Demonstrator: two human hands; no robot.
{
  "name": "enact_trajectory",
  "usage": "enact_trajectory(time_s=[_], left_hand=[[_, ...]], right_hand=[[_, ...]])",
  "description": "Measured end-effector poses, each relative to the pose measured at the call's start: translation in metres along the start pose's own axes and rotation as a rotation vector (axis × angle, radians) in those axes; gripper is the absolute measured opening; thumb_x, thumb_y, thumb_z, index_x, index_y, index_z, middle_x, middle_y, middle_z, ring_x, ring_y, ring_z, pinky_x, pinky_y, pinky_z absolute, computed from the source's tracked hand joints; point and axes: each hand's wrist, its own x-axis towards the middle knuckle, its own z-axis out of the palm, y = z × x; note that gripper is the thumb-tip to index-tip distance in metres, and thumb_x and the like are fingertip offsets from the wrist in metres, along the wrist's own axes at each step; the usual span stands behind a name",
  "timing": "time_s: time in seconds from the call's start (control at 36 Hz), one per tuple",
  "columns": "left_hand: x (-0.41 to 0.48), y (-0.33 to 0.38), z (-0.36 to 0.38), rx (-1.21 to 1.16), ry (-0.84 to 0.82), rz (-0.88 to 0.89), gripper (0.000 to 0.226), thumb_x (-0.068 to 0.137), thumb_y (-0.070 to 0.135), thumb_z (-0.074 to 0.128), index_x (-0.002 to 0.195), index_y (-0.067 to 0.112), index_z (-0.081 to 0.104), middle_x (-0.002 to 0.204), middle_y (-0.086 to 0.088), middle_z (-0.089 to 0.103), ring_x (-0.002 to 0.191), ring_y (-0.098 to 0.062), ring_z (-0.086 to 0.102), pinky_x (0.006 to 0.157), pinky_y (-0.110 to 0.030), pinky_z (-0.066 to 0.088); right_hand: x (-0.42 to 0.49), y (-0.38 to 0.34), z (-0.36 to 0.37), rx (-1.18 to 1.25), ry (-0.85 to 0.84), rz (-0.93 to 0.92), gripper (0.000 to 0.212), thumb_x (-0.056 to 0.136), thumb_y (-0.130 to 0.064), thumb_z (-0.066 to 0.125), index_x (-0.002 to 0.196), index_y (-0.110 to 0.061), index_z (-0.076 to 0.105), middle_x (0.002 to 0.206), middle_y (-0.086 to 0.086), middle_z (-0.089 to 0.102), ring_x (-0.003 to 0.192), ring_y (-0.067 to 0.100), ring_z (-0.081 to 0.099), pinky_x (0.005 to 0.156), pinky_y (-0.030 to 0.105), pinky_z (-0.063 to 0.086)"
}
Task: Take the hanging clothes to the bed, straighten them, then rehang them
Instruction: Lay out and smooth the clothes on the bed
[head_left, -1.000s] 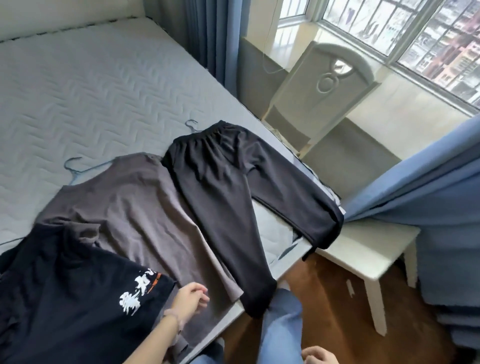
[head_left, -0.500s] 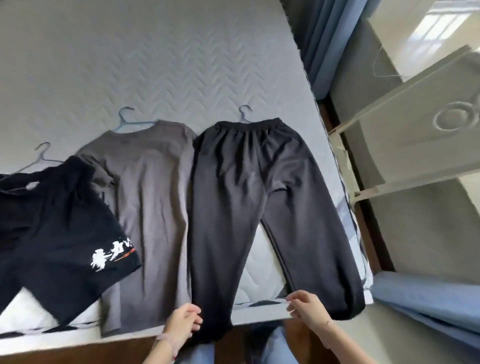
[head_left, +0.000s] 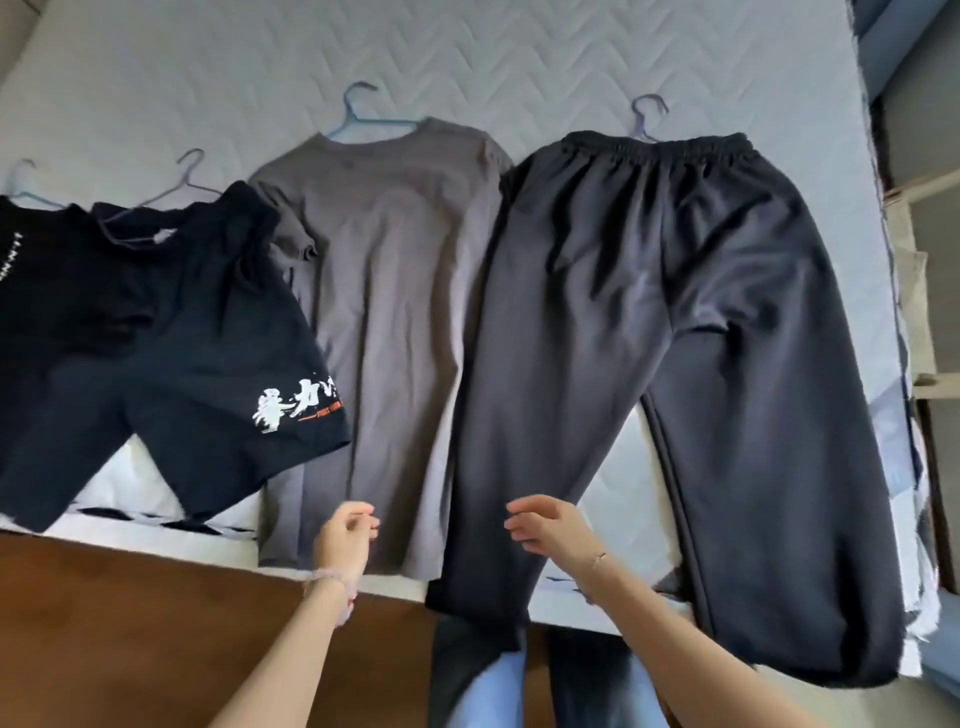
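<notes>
Now the black trousers (head_left: 649, 322) lie flat on the bed (head_left: 208, 78), leg ends drooping off its edge; the left hand (head_left: 345, 535) and right hand (head_left: 545, 530) hover loosely curled, holding nothing. Soft, light, limp cloth, probably best pinched at the waistband (head_left: 654, 148) corners.

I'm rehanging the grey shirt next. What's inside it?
A blue hanger: its hook and part of its shoulder bar stick out at the collar of the grey shirt, which lies on the mattress. The fabric covers the rest of the hanger.
</notes>
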Motion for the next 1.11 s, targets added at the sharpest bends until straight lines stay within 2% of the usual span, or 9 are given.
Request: enact_trajectory(time_s=[0.14,0.25,0.33,0.53,0.69,0.78,0.92,1.0,1.11], left_hand=[[0.035,-0.036,-0.032,0.272,0.220,0.006,0.032,0.089,0.009,0.054,0.121,0.005,0.053,0.125,-0.019,0.053,0.112,-0.039,0.052,0.088,-0.041,0.044],[0.058,-0.063,-0.060,0.449,0.311,-0.088,0.055,0.083,0.017,0.064,0.131,0.003,0.042,0.139,-0.021,0.037,0.122,-0.042,0.040,0.092,-0.051,0.041],[0.071,-0.079,-0.077,0.470,0.272,-0.099,0.058,0.082,0.018,0.065,0.132,0.001,0.040,0.137,-0.023,0.040,0.120,-0.043,0.045,0.093,-0.050,0.042],[0.080,-0.086,-0.093,0.391,0.138,-0.024,0.032,0.092,0.022,0.052,0.115,0.001,0.050,0.115,-0.021,0.052,0.097,-0.040,0.055,0.073,-0.038,0.040],[0.084,-0.092,-0.102,0.238,0.078,0.039,0.028,0.091,0.025,0.054,0.111,0.006,0.050,0.113,-0.016,0.054,0.091,-0.032,0.052,0.072,-0.035,0.041],[0.089,-0.094,-0.105,0.199,0.052,0.037,0.021,0.092,0.023,0.054,0.105,0.006,0.051,0.108,-0.017,0.056,0.085,-0.029,0.051,0.070,-0.035,0.041],[0.087,-0.090,-0.111,0.079,0.102,0.038,0.010,0.091,0.019,0.054,0.093,0.011,0.050,0.096,-0.013,0.057,0.081,-0.030,0.053,0.068,-0.033,0.041],[0.078,-0.086,-0.115,-0.003,0.190,0.061,0.013,0.090,0.021,0.055,0.089,0.009,0.051,0.086,-0.010,0.057,0.076,-0.030,0.054,0.062,-0.029,0.040],[0.072,-0.078,-0.120,-0.111,0.174,0.039,0.014,0.093,0.021,0.051,0.091,0.007,0.046,0.078,-0.005,0.050,0.071,-0.026,0.049,0.056,-0.027,0.038]], right_hand=[[0.002,0.002,0.072,0.089,-0.172,0.102,0.027,0.112,-0.004,0.046,0.128,-0.008,0.067,0.119,0.014,0.075,0.104,0.017,0.067,0.095,0.025,0.060],[0.005,0.014,0.112,0.069,-0.157,0.149,0.048,0.111,-0.002,0.047,0.160,-0.004,0.046,0.146,0.017,0.058,0.134,0.023,0.053,0.130,0.040,0.036],[0.009,0.024,0.129,-0.021,-0.014,0.107,0.056,0.111,0.002,0.045,0.166,-0.006,0.036,0.170,0.011,0.042,0.154,0.025,0.043,0.131,0.035,0.031],[0.008,0.050,0.144,-0.220,0.347,0.043,0.055,0.108,0.002,0.049,0.161,-0.008,0.045,0.165,0.010,0.047,0.152,0.025,0.047,0.127,0.037,0.039],[0.020,0.052,0.152,-0.123,0.343,0.202,0.033,0.108,-0.018,0.061,0.135,-0.001,0.069,0.114,0.012,0.075,0.096,0.024,0.067,0.098,0.039,0.056],[0.027,0.050,0.162,0.211,0.287,0.353,0.033,0.108,-0.018,0.062,0.132,0.004,0.069,0.082,0.010,0.065,0.071,0.021,0.061,0.098,0.041,0.062],[0.025,0.043,0.174,0.815,0.315,0.380,0.049,0.109,-0.014,0.063,0.151,0.007,0.053,0.154,0.032,0.057,0.113,0.035,0.073,0.087,0.025,0.067],[0.022,0.040,0.183,0.903,0.334,0.348,0.037,0.108,-0.012,0.062,0.142,0.003,0.063,0.161,0.024,0.053,0.145,0.036,0.056,0.123,0.044,0.046],[0.025,0.028,0.189,1.022,0.292,0.332,0.017,0.105,-0.013,0.069,0.120,-0.007,0.064,0.163,0.018,0.050,0.150,0.033,0.050,0.127,0.044,0.041]])
